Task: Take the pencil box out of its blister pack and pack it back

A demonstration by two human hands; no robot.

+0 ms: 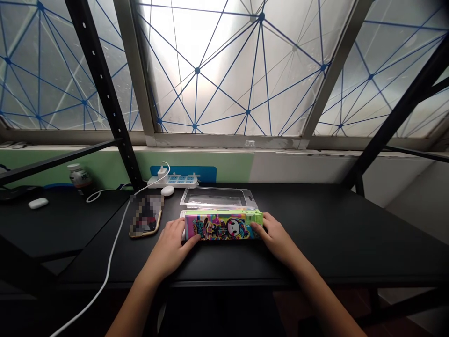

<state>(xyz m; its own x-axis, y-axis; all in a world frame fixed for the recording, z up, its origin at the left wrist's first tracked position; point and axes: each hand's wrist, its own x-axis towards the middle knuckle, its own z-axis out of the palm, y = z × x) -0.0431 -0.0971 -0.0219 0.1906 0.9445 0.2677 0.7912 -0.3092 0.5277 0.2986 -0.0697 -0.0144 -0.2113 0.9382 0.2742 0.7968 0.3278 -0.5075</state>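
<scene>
The left hand point(171, 244) and right hand point(277, 237) reach up to the middle of the frame, fingers gripping a bright box point(218, 227) at both ends, thumbs in front.

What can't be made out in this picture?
Head view: far side of the box, hidden by its front.
Head view: some fingertips of the right hand, behind the box.
Head view: screen of the phone, blurred into blocks.
Head view: label on the bottle, too small.
Head view: near end of the white cable, cut by the bottom edge.

No readable text: lettering point(199, 228) on colourful case point(220, 227) illegible, bottle label point(80, 177) too small.
</scene>
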